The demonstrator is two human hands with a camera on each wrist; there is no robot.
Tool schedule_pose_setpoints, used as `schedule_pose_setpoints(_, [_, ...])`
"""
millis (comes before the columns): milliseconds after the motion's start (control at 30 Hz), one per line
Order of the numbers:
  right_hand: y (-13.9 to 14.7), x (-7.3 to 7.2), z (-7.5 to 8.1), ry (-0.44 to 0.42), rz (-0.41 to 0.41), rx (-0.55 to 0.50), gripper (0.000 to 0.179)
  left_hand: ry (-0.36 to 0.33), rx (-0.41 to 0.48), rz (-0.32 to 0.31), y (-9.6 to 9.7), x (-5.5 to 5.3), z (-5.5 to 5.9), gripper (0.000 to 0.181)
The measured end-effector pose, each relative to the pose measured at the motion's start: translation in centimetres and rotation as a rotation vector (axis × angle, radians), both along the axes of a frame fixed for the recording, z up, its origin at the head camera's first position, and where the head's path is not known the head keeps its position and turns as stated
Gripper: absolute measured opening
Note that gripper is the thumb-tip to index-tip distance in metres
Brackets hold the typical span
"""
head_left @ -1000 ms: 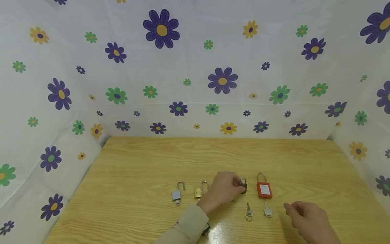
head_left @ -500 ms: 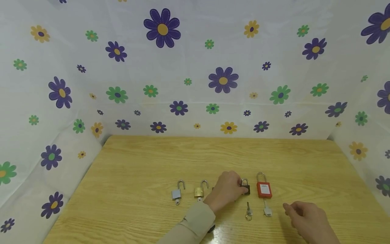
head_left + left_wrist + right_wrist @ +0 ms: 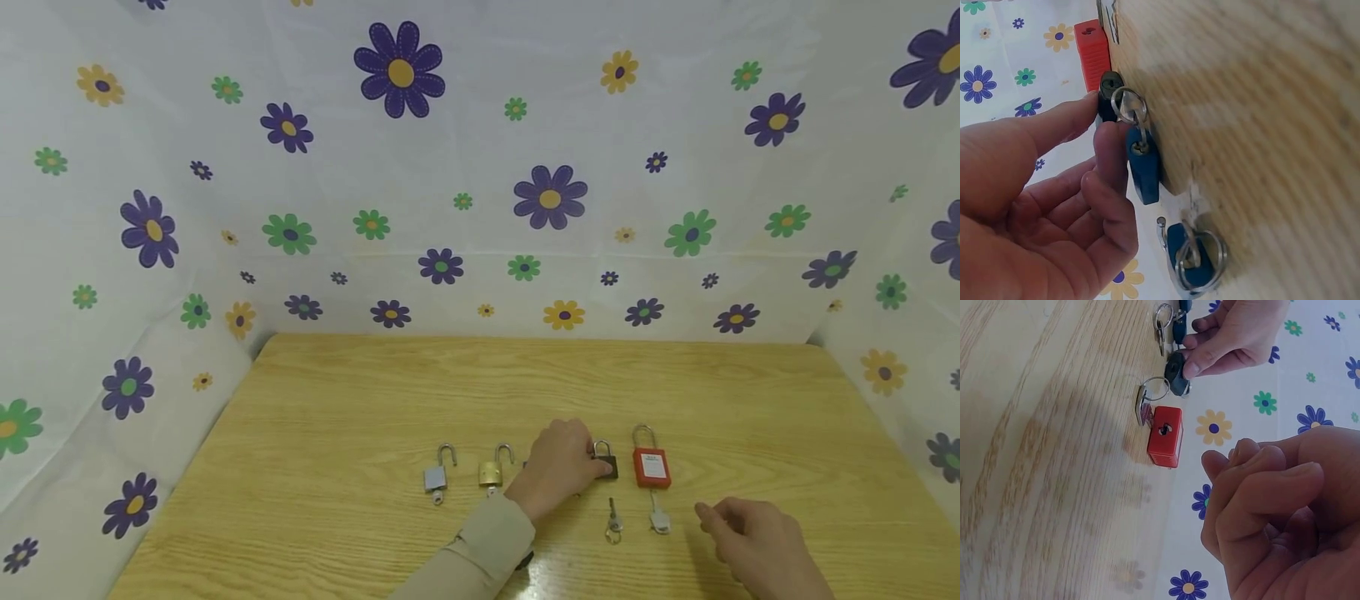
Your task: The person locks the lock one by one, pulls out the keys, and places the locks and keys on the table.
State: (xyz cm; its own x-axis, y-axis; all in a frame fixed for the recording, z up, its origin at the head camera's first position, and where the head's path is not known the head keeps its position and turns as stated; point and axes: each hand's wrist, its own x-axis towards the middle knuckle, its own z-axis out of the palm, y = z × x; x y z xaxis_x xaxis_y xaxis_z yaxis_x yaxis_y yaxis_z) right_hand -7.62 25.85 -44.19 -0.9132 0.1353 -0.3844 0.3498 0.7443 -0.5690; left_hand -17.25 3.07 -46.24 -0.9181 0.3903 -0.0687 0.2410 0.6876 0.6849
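In the head view, my left hand [image 3: 557, 468] holds a small black padlock [image 3: 605, 467] between thumb and finger. The left wrist view shows the keyhole end of this black padlock [image 3: 1110, 87] at the fingertips. Just right of it lies a red padlock [image 3: 652, 468] with a white label and a key in its base. Below the black padlock rests a loose key [image 3: 614, 523] on a ring. My right hand [image 3: 761, 542] hovers or rests to the right of the red padlock, fingers loosely curled, holding nothing.
Left of the left hand lie a brass padlock [image 3: 491, 474] and a grey padlock [image 3: 435, 478], shackles open. Another padlock [image 3: 1144, 165], blue in the left wrist view, is mostly hidden behind the left hand in the head view. Flowered cloth [image 3: 480, 167] surrounds the wooden table [image 3: 375, 383].
My left hand has shifted slightly right with the black padlock, closer to the red one. The right hand has stayed nearly still.
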Motion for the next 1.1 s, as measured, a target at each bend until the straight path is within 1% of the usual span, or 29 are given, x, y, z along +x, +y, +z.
schedule_pose_setpoints(267, [0.11, -0.05, -0.32, -0.007, -0.007, -0.006, 0.035, -0.002, 0.003, -0.006, -0.24, 0.04, -0.01, 0.056])
schedule_pose_setpoints(533, [0.06, 0.03, -0.39, -0.012, -0.008, -0.009, 0.033, -0.032, 0.014, 0.003, -0.41, 0.29, -0.08, 0.058])
schedule_pose_setpoints(800, [-0.05, 0.15, -0.5, -0.003, -0.003, -0.007, 0.033, 0.009, 0.015, 0.001, -0.41, 0.44, -0.24, 0.061])
schedule_pose_setpoints(1000, [-0.08, 0.14, -0.58, -0.003, -0.001, -0.002, 0.033, 0.019, 0.0, 0.002, -0.29, 0.4, -0.39, 0.065])
schedule_pose_setpoints(1100, [-0.27, 0.15, -0.33, -0.002, 0.002, -0.001, 0.034, 0.026, -0.004, 0.002, -0.28, 0.42, -0.41, 0.062])
